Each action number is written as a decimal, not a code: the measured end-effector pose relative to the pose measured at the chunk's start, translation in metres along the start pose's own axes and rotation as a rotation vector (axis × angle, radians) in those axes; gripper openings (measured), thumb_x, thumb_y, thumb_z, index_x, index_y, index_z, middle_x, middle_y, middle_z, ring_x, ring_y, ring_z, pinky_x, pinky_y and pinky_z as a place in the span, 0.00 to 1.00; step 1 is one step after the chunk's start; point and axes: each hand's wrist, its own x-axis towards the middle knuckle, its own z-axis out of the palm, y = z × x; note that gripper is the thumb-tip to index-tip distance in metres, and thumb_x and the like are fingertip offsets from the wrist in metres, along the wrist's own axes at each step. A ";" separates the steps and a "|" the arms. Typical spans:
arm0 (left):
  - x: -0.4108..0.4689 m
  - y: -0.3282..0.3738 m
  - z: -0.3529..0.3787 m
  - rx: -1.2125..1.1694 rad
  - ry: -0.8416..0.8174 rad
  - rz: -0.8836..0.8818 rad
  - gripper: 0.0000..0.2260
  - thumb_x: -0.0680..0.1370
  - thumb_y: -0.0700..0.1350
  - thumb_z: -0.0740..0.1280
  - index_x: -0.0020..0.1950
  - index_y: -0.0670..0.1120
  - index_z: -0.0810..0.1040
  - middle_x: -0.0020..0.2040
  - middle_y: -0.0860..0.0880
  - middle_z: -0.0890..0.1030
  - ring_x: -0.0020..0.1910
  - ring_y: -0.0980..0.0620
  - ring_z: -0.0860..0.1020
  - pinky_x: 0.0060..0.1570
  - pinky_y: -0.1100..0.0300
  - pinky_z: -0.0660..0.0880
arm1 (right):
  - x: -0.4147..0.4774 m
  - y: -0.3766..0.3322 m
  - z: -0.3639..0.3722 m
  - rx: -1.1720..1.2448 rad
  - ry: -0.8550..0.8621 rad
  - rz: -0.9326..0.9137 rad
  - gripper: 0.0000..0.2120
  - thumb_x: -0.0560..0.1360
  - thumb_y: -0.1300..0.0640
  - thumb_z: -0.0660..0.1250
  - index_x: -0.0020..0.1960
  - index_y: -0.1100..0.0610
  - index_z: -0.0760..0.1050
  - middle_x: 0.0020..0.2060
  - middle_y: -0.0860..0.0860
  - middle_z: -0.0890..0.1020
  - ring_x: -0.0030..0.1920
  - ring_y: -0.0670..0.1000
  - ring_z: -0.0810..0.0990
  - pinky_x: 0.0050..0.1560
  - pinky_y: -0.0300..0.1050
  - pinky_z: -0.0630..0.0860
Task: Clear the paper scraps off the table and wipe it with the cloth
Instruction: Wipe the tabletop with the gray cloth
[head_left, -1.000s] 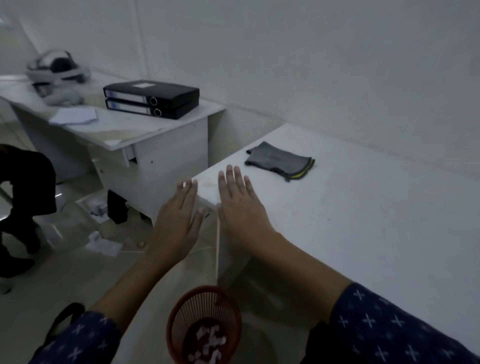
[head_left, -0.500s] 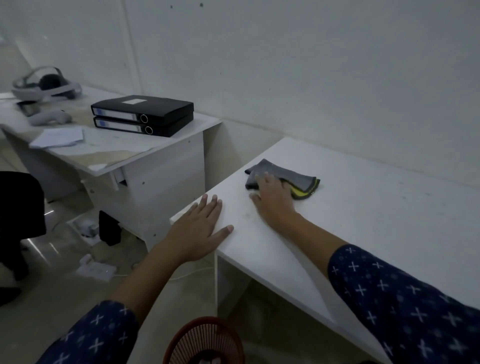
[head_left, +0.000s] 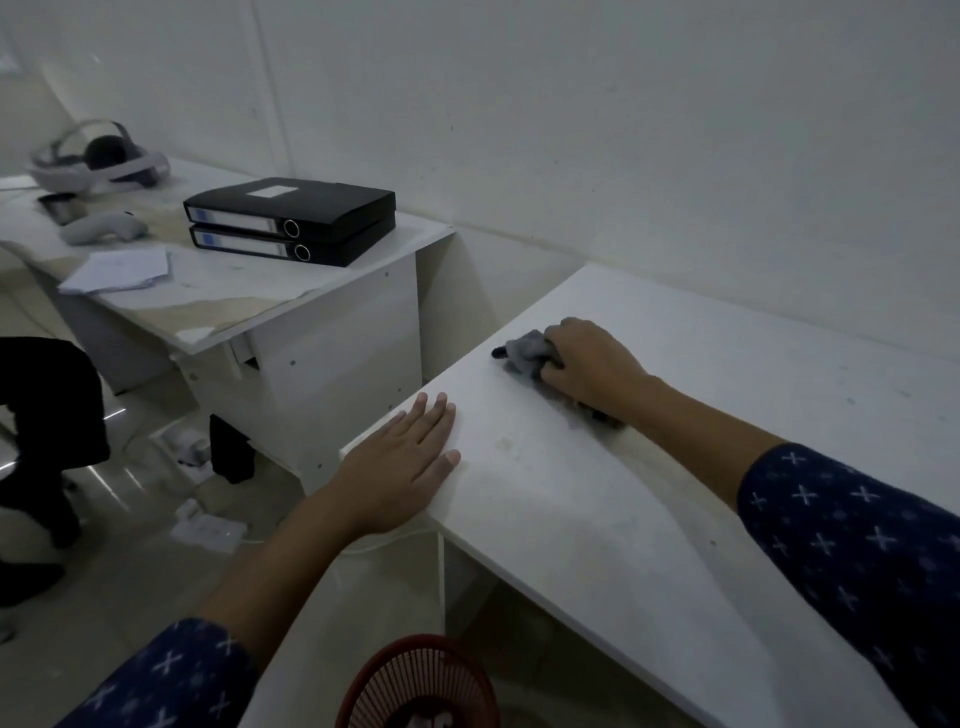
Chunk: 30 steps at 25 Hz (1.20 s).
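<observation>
Grey cloth (head_left: 524, 354), soft and bunched, lies on the white tabletop (head_left: 727, 395), gripped under the curled fingers of the right hand (head_left: 592, 364) and poking out at its 9 o'clock. At the cloth's 8 o'clock, apart from it, the left hand (head_left: 400, 462) rests flat, fingers spread, on the tabletop's corner. A red latticed basket (head_left: 421, 686) stands on the floor at 6 o'clock. Two black binders (head_left: 291, 221) are stacked at 10 o'clock.

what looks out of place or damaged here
Papers lie on the floor by the other desk, whose white top looks peeled to brown in patches. The table shows only faint smudges.
</observation>
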 end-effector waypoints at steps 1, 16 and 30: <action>0.003 -0.003 -0.001 0.000 0.001 0.023 0.40 0.69 0.70 0.29 0.76 0.49 0.39 0.76 0.53 0.38 0.71 0.60 0.35 0.71 0.64 0.37 | -0.006 -0.011 -0.003 0.021 0.009 0.047 0.11 0.69 0.62 0.63 0.31 0.52 0.67 0.32 0.50 0.71 0.43 0.58 0.77 0.35 0.43 0.66; 0.010 -0.002 0.001 0.003 0.030 0.018 0.27 0.79 0.58 0.38 0.76 0.49 0.40 0.74 0.55 0.38 0.71 0.59 0.35 0.70 0.65 0.37 | -0.032 0.026 0.013 0.300 0.253 0.335 0.08 0.79 0.60 0.57 0.49 0.64 0.73 0.49 0.64 0.80 0.51 0.62 0.77 0.41 0.46 0.60; 0.007 0.003 -0.001 0.018 0.024 -0.021 0.27 0.78 0.56 0.38 0.76 0.47 0.41 0.77 0.51 0.41 0.74 0.57 0.37 0.69 0.64 0.38 | -0.083 0.033 0.006 0.265 0.245 0.371 0.10 0.77 0.64 0.57 0.54 0.64 0.74 0.50 0.64 0.81 0.51 0.62 0.78 0.43 0.45 0.65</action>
